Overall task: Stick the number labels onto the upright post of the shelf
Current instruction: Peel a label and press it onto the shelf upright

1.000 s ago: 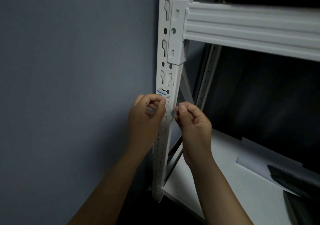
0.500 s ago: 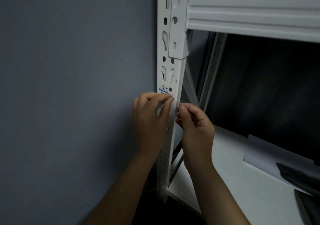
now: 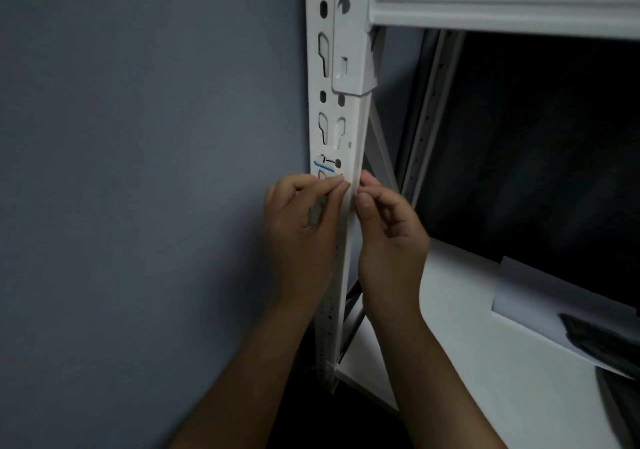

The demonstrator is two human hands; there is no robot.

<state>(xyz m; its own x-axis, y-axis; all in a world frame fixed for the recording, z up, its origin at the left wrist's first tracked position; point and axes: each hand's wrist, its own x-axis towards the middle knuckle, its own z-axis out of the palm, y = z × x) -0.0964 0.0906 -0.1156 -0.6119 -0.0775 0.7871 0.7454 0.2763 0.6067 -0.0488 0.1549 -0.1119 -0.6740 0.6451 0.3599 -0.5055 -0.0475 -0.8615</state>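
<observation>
Both hands are sitting a touch higher and tighter on the post than a moment ago, and the camera is pushing in closer, so the crossbeam is now crowding the top of the head view.

Left hand (image 3: 301, 220) is curling against the front face of the upright post (image 3: 346, 109), fingertips (image 3: 334, 182) pressing flat on a small pale label that is barely showing under them. Right hand (image 3: 388, 227) is coming in from the right edge of the post, thumb and forefinger pinching together at that edge, seemingly on the label's other end, though the label is too hidden to be sure. Just above the fingers an earlier label (image 3: 327, 164) is already sitting on the post, with a dark digit and a blue line, lying across one of the round holes.

Where this could slip: the post face is full of keyhole slots (image 3: 323, 130), and the new label is going on right over that pattern. If the fingers are pressing over a slot, the paper may dimple or tear instead of bonding. If the right hand lets go before the left smooths across, one end could lift or fold back on itself. It could also go on crooked or overlap the blue line above.

Far right, on the lower shelf board (image 3: 433, 327), a white sheet (image 3: 540, 296) and a dark bundle (image 3: 609, 348) are lying well apart from the hands.
</observation>
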